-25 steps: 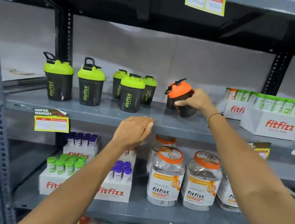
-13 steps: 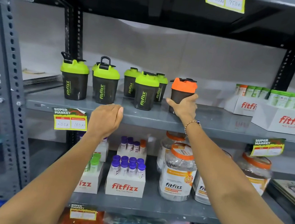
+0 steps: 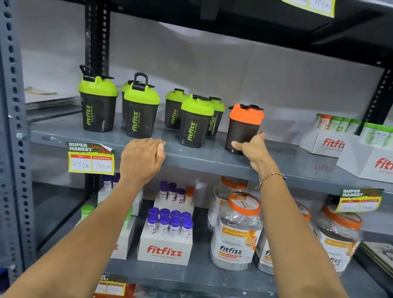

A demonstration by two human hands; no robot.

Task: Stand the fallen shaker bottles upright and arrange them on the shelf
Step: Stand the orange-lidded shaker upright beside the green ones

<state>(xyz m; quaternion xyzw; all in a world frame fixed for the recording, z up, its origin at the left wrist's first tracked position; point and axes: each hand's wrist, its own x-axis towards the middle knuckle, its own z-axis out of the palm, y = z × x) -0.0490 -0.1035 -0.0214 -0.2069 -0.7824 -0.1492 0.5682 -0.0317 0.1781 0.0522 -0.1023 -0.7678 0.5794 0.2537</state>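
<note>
An orange-lid shaker bottle stands upright on the grey middle shelf. My right hand wraps its lower part, thumb on the left side and fingers behind. To its left stand several green-lid shaker bottles, all upright: one at the far left, one with a raised carry loop hiding another behind it, and a cluster of three around the front one. My left hand is a closed fist resting against the shelf's front edge, below the green bottles, holding nothing.
White fitfizz boxes of small tubes fill the shelf's right end. Below are boxes of purple-capped tubes and large orange-lid jars. A dark shelf hangs close overhead. Perforated uprights stand at the left. A price tag hangs on the edge.
The orange-lid bottle went from tilted in my right hand to standing upright on the shelf. My right hand slid down to its base. My left hand rose to the shelf edge.
</note>
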